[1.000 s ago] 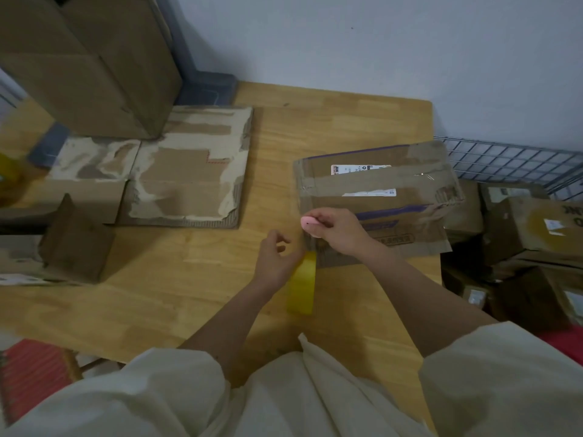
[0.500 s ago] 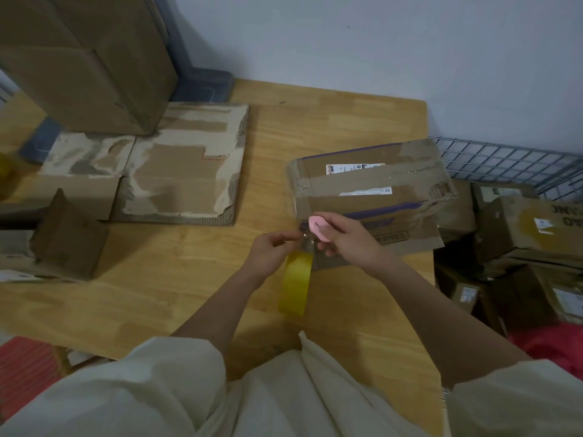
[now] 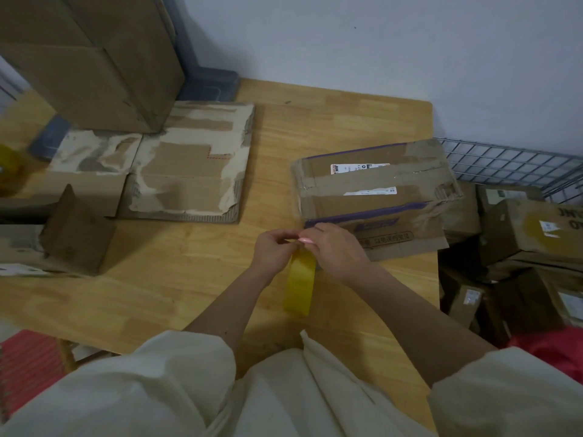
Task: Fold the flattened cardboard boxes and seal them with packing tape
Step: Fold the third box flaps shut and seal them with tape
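Note:
A yellow packing tape roll (image 3: 299,282) hangs edge-on above the wooden table (image 3: 157,294), between my two hands. My left hand (image 3: 273,251) pinches the roll at its top with curled fingers. My right hand (image 3: 339,257) meets it there, fingers curled round a small pink object (image 3: 304,240) held against the top of the roll. Just behind my right hand lies a worn brown cardboard box (image 3: 372,197), folded up, with old tape, white labels and a purple stripe. It sits near the table's right edge, and its front flap sticks out towards me.
A flattened, torn cardboard sheet (image 3: 189,165) lies at the table's back left, under a tall brown box (image 3: 94,58). A small open box (image 3: 75,228) stands at the left edge. A wire rack (image 3: 504,162) and piled parcels (image 3: 530,228) fill the floor to the right.
My right hand has come off the box's front edge to meet my left hand at the top of the tape roll. The roll hangs slightly further from the box.

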